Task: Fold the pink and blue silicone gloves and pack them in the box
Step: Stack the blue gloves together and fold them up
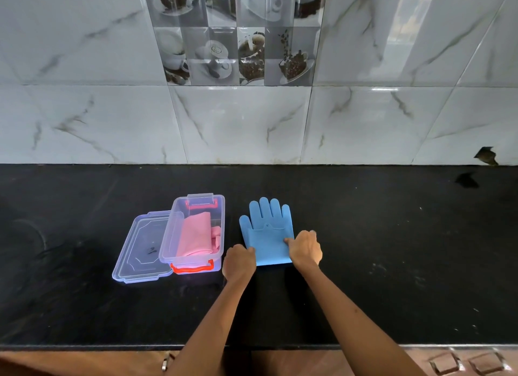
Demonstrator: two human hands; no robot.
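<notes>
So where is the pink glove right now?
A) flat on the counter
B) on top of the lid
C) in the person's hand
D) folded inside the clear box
D: the pink glove lies folded inside the clear box, while both hands are on the blue glove that lies on the counter.

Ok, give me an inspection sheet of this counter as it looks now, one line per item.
Surface: black counter, dry-looking, faint pale specks at right.
Job's things: blue glove flat, unfolded, fingers toward the wall; pink glove folded inside the open clear box; lid lies off, touching the box's left side.
Clutter: nothing seen.
Grippers: left hand on the blue glove's left edge near the cuff, right hand on its right edge; how firm each grip is, cannot tell.
Cables: nothing seen.
Surroundings: marble-look wall tiles, coffee-print tile panel, chipped tile at right.
</notes>
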